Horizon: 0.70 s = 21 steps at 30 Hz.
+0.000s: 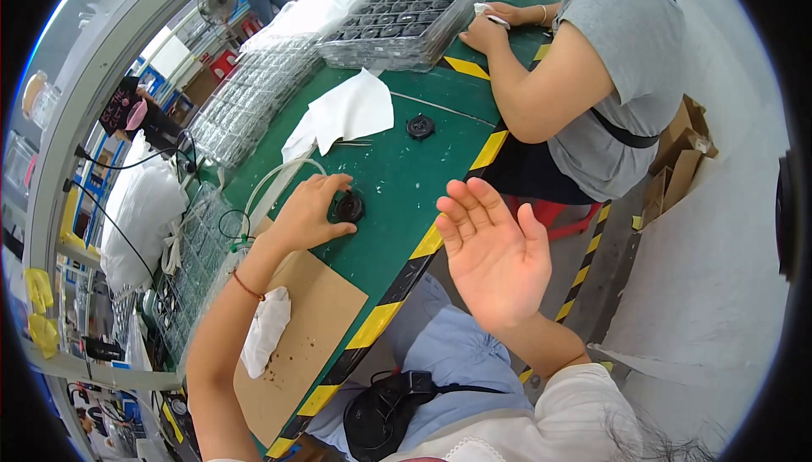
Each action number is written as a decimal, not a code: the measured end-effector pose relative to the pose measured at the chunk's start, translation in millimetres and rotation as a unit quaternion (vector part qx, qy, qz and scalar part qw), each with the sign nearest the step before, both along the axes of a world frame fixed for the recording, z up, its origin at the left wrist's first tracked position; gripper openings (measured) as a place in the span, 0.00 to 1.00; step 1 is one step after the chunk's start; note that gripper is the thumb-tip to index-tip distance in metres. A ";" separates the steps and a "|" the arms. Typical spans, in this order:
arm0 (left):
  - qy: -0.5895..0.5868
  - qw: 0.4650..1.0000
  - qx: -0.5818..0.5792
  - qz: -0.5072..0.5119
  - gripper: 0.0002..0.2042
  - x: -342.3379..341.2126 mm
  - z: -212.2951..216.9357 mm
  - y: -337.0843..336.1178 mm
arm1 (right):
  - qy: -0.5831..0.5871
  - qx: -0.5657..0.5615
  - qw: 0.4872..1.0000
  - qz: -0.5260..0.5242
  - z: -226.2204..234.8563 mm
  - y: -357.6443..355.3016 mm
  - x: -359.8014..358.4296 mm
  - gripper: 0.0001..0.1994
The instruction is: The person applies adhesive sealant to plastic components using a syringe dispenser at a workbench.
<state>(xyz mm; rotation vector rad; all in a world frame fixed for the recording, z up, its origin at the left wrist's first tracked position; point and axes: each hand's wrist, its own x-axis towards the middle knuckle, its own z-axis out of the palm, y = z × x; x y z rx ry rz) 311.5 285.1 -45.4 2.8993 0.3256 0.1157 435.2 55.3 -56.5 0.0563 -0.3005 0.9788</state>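
Observation:
On the green table, my left hand has its thumb and fingers curved around the sides of a round black part, which looks like a small lens or cap-shaped piece. Out past the table's striped edge, my right hand is raised, palm showing, with its fingers stretched and holding nothing. A second round black part lies farther off on the table. Between the two parts and the far trays is a white cloth, with thin metal tweezers-like tools by its lower edge.
A brown cardboard sheet with a crumpled white wipe lies near my left forearm. Stacked clear trays of black parts stand at the back. Empty clear trays line the left. A co-worker sits at the far right, hands over the table.

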 end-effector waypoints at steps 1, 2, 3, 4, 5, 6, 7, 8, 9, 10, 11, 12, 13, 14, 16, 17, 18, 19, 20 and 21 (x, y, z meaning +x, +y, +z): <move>-0.014 1.000 0.010 0.013 0.30 5.8 2.9 -4.6 | -0.003 0.003 1.000 -0.002 2.7 -1.3 -0.6 0.23; -0.017 1.000 0.012 0.011 0.30 13.8 4.9 -8.2 | -0.025 0.024 0.999 -0.006 5.1 -3.0 -0.8 0.24; -0.050 0.998 0.020 0.019 0.30 24.8 6.3 -11.2 | -0.048 0.044 0.998 -0.011 7.3 -4.9 -0.6 0.24; -0.084 0.996 0.025 0.027 0.29 36.1 4.4 -11.0 | -0.061 0.058 0.996 -0.013 7.1 -4.2 0.4 0.24; -0.085 0.996 0.025 0.028 0.29 44.0 1.0 -9.0 | -0.063 0.057 0.996 -0.012 7.8 -2.4 -0.6 0.24; -0.099 0.994 0.023 0.042 0.29 52.9 -3.0 -6.4 | -0.074 0.063 0.995 -0.013 9.6 -1.0 -1.3 0.24; -0.114 0.992 0.019 0.054 0.29 61.5 -7.7 -5.4 | -0.086 0.067 0.994 -0.016 11.1 -1.2 -2.8 0.24; -0.111 0.992 0.014 0.059 0.29 69.6 -10.2 -5.8 | -0.082 0.068 0.994 -0.013 13.0 -2.0 -3.6 0.24; -0.116 0.991 0.013 0.059 0.29 76.8 -13.0 -7.8 | -0.087 0.067 0.994 -0.013 16.8 -5.3 -3.3 0.24; -0.113 0.992 0.006 0.062 0.30 84.3 -17.0 -10.1 | -0.116 0.063 0.991 -0.023 22.6 -10.2 -3.1 0.25; -0.110 0.991 0.006 0.074 0.30 84.8 -17.9 -8.5 | -0.144 0.067 0.987 -0.026 31.3 -12.5 -6.0 0.25; -0.116 0.991 0.018 0.071 0.32 84.2 -21.3 -5.6 | -0.205 0.055 0.977 -0.031 45.9 -21.2 -7.1 0.25; -0.075 0.994 -0.007 0.083 0.33 84.7 -19.5 -7.2 | -0.240 0.057 0.966 -0.078 57.0 -30.5 -12.0 0.24; -0.085 0.993 0.014 0.082 0.33 75.7 -18.0 -4.4 | -0.269 0.066 0.954 -0.116 68.2 -37.9 -18.5 0.24; -0.105 0.989 0.036 0.099 0.32 56.3 -14.8 -3.3 | -0.173 0.315 0.932 0.048 81.9 -48.6 -9.7 0.17; -0.114 0.989 0.028 0.085 0.32 53.5 -11.9 -10.3 | -0.184 0.315 0.929 0.062 95.7 -55.3 -11.7 0.17; -0.123 0.990 0.021 0.072 0.31 47.6 -8.2 -16.5 | -0.198 0.336 0.920 -0.034 110.8 -65.3 -17.0 0.14; -0.133 0.987 0.025 0.089 0.31 35.4 -1.9 -20.4 | -0.203 0.359 0.902 -0.128 123.9 -74.6 -24.0 0.11; -0.134 0.988 0.025 0.073 0.30 21.5 2.7 -24.3 | -0.203 0.374 0.877 -0.222 134.3 -81.6 -31.6 0.08; -0.135 0.989 0.026 0.056 0.29 6.8 5.6 -27.1 | -0.200 0.385 0.844 -0.314 140.6 -85.0 -37.3 0.06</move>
